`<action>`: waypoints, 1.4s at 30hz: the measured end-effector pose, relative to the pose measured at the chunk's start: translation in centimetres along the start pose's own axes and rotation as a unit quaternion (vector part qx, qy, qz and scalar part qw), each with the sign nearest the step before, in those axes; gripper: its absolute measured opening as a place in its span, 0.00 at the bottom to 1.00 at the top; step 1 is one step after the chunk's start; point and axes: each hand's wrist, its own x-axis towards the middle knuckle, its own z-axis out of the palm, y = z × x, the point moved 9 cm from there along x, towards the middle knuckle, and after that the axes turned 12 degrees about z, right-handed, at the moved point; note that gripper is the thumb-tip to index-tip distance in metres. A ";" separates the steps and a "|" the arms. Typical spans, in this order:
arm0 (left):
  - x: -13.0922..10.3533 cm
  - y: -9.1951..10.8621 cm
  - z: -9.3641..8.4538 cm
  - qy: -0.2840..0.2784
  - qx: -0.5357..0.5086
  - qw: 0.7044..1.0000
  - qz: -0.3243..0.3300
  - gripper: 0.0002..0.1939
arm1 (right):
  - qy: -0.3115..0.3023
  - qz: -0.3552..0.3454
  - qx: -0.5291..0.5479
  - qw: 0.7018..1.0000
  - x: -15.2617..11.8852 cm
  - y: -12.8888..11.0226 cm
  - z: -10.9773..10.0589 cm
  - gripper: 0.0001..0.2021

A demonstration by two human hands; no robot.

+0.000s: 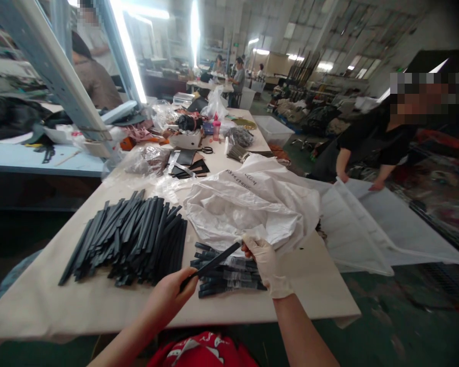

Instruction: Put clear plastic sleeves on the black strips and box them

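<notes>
A dark strip (219, 259) is stretched between my two hands, slanting up to the right. My bare left hand (178, 289) is closed around its lower end. At its upper end, my right hand (263, 262), in a pale glove, pinches the strip. Beneath it lie several dark bundles (229, 285) wrapped with clear bands. A large pile of loose dark strips (132, 239) covers the left part of the table. Just beyond my right hand sits a crumpled white sack (252, 204) with black writing.
The cream table (137, 313) reaches far forward, with plastic bags, scissors (205, 150) and a pink bottle (216, 130) on it. At the right, a person holds a white plastic bin (367, 224) beside the table. A metal post (57, 66) slants at the left.
</notes>
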 end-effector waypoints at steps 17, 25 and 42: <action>4.9 3.4 4.2 -0.096 -0.212 0.972 0.005 0.08 | -0.100 0.032 0.035 0.994 -3.0 0.3 2.3 0.22; 2.8 2.2 8.1 -0.152 -0.196 0.968 -0.036 0.10 | -0.064 0.064 0.046 0.995 -4.9 5.5 0.2 0.20; 6.8 -0.9 16.3 -0.219 0.011 0.976 0.001 0.13 | 0.000 0.209 0.208 0.955 -1.4 16.4 -2.4 0.24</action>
